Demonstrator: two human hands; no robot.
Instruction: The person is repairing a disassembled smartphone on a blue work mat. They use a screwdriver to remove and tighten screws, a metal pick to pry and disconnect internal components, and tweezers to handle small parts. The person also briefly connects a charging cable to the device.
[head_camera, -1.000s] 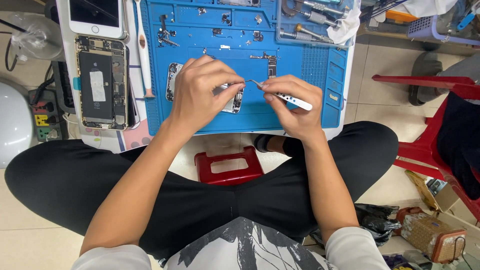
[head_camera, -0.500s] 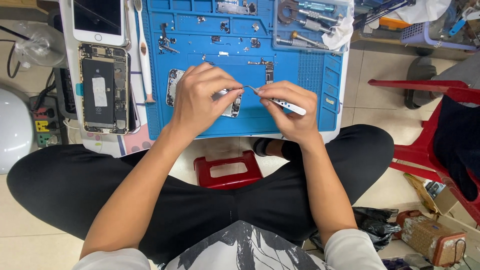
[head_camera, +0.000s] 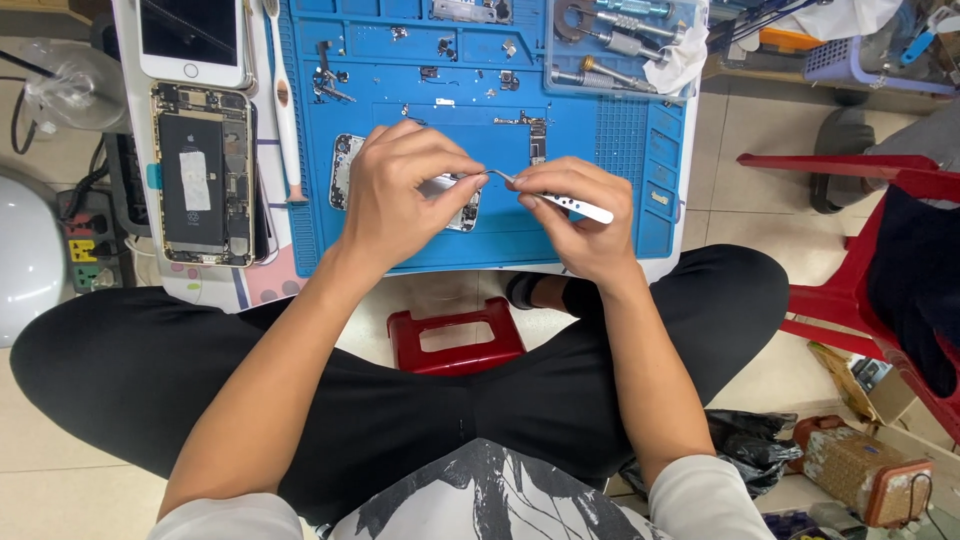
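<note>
My left hand (head_camera: 400, 195) pinches a small silvery metal part (head_camera: 447, 184) steady over the blue rubber work mat (head_camera: 600, 235) while my right hand (head_camera: 580, 215) grips white-handled tweezers (head_camera: 560, 200) against it.

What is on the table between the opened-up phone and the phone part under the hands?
In the head view, a long white tool with an orange tip lies between the opened phone and the part.
</note>
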